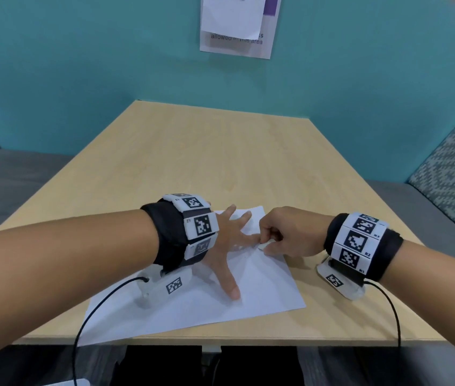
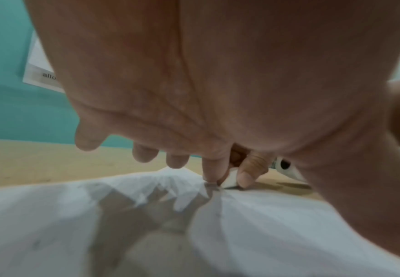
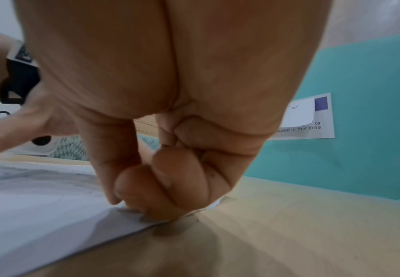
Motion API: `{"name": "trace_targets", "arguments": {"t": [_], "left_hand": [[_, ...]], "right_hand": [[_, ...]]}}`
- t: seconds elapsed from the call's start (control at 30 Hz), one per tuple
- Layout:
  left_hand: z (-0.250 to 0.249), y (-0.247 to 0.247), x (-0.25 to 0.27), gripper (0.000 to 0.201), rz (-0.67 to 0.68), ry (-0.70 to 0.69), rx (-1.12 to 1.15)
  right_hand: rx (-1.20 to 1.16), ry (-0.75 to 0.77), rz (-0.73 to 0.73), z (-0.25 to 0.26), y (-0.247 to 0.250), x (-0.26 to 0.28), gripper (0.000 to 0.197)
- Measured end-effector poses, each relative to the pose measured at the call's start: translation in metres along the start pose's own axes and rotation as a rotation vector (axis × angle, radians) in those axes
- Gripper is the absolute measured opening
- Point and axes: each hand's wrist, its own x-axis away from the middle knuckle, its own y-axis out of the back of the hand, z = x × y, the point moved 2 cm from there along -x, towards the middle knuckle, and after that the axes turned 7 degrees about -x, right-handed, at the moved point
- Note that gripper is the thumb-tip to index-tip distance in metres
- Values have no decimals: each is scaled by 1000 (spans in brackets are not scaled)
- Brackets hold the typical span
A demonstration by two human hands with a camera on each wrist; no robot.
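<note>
A teal wall (image 1: 81, 65) backs the booth, with a printed notice (image 1: 237, 48) hung at 12 o'clock above a pale wooden desk (image 1: 220, 151). At 9 o'clock a grey bench (image 1: 12, 179) runs beside the desk.

A white sheet of paper (image 1: 262, 288) lies at the desk's 6 o'clock edge. It is turned a little, and its near-left corner hangs just past that edge. The left hand (image 1: 229, 240) lies flat on the middle of the sheet. Its fingers are straight and splayed toward 1 o'clock and its thumb points toward 5 o'clock; it presses the paper down and grips nothing. A black wristband (image 1: 170, 232) with marker tiles wraps that wrist, and a black cable (image 1: 90, 310) trails from it toward 7 o'clock.

The left forefinger (image 1: 248, 237) reaches to the sheet's 2 o'clock edge, where its tip meets the right hand (image 1: 290, 232). That hand's fingers are curled under. Its thumb and forefinger pinch a small white piece (image 1: 266, 245) and hold it down on the sheet's edge. The views do not show whether this piece is a turned-up bit of the sheet or a separate thing.

At 3 o'clock, past the desk, stands a patterned cushion (image 1: 449, 174).
</note>
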Motion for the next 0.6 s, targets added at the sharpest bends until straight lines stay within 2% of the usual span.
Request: {"name": "trace_targets", "arguments": {"t": [0.07, 0.13, 0.27, 0.43, 0.53, 0.6], "left_hand": [[-2, -7, 6, 132, 33, -16, 23], [-2, -11, 8, 130, 25, -18, 44], [-5, -11, 10, 129, 14, -26, 30], [-5, -11, 14, 114, 37, -24, 83], [-12, -3, 21, 102, 8, -75, 62], [-13, -2, 22, 104, 0, -98, 70]], "right_hand": [[7, 2, -14, 3, 0, 3, 9], [-6, 48, 10, 13, -6, 10, 8], [-45, 273, 165, 54, -33, 30, 5], [-32, 133, 62, 31, -11, 10, 12], [-83, 218, 138, 51, -28, 18, 6], [-86, 243, 176, 54, -31, 20, 5]]}}
